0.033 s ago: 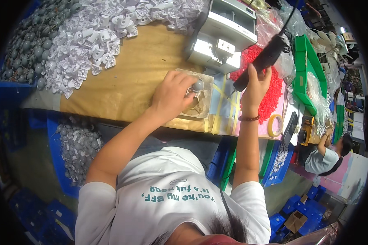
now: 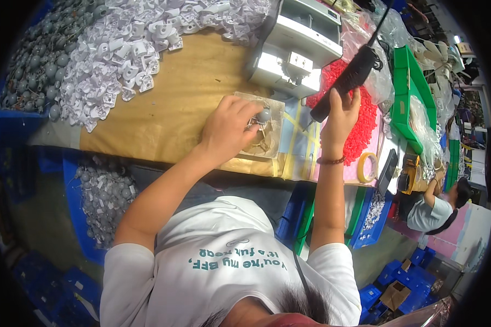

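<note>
My left hand (image 2: 228, 129) is closed with its fingertips around a small part that has a grey ball (image 2: 264, 115), on a pale square block (image 2: 275, 136) near the table's front edge. The curled fingers hide much of that part. To the right of the block, my right hand (image 2: 341, 117) grips a black electric screwdriver (image 2: 345, 82). The tool hangs tilted, its thin bit pointing down and left, apart from the block. A cord runs up from its top end.
White plastic parts (image 2: 120, 60) are heaped at the back left, beside grey ball parts (image 2: 41, 65). A white machine (image 2: 297, 49) stands behind the block. Red pieces (image 2: 360, 131), a tape roll (image 2: 367, 167) and a green crate (image 2: 402, 103) lie right. Another person (image 2: 431, 212) sits far right.
My right hand and the screwdriver have shifted very slightly left. My left hand stays at the block.
</note>
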A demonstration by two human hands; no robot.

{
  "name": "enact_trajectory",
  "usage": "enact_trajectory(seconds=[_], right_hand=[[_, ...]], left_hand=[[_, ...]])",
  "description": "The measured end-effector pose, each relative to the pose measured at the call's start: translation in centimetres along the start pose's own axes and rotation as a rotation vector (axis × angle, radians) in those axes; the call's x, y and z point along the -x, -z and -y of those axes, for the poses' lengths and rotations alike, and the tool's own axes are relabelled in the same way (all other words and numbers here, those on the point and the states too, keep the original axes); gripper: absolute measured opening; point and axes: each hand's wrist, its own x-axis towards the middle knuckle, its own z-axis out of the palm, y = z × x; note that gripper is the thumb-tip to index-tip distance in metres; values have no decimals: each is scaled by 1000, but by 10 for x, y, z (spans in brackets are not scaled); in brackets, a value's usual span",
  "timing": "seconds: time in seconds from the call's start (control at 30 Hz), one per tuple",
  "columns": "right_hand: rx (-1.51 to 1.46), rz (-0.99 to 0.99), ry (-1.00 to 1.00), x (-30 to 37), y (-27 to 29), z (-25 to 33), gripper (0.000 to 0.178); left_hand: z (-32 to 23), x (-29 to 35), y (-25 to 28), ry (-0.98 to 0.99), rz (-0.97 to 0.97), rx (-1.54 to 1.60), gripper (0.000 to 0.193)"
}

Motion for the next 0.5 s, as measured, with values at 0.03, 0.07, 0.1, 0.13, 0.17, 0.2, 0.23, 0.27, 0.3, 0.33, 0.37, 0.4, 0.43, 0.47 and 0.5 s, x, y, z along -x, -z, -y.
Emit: enact_trajectory(seconds=[0.03,0.07,0.1,0.13,0.17,0.2,0.23,0.27,0.3,0.33,0.37,0.4,0.43,0.47,0.5], right_hand=[[65,45,99,8,-1,-3,60],[270,46,270,20,-6,-2,47],[370,115,381,33,-12,3,40],[487,174,492,45,-18,15,33],[442,314,382,56,-26,19,26],[394,451,271,65,-33,20,20],[321,487,172,70,-39,15,17],[247,522,73,74,-42,10,14],[269,508,110,73,-44,9,11],[290,496,147,71,-46,8,9],[292,485,143,70,-47,5,9],[254,464,71,72,-49,5,9],[217,442,1,74,-53,4,9],[179,419,-68,76,-57,4,10],[127,408,-59,75,-61,6,11]], left_hand=[[1,1,-1,-12,-12,3,35],[0,3,0,-22,-25,4,35],[1,5,0,-32,-38,4,35],[0,4,-1,-36,-35,11,35],[0,4,-2,-39,-37,5,35],[1,3,-2,-42,-39,-2,35],[1,3,-2,-43,-38,-1,35],[1,3,-2,-43,-36,0,35],[1,3,-2,-43,-35,1,35],[1,2,-2,-47,-34,-6,35],[0,1,-2,-50,-33,-13,35],[0,1,-2,-54,-31,-20,35],[0,1,-2,-55,-26,-18,35],[0,1,-2,-57,-21,-17,35],[1,1,-2,-58,-15,-16,35]])
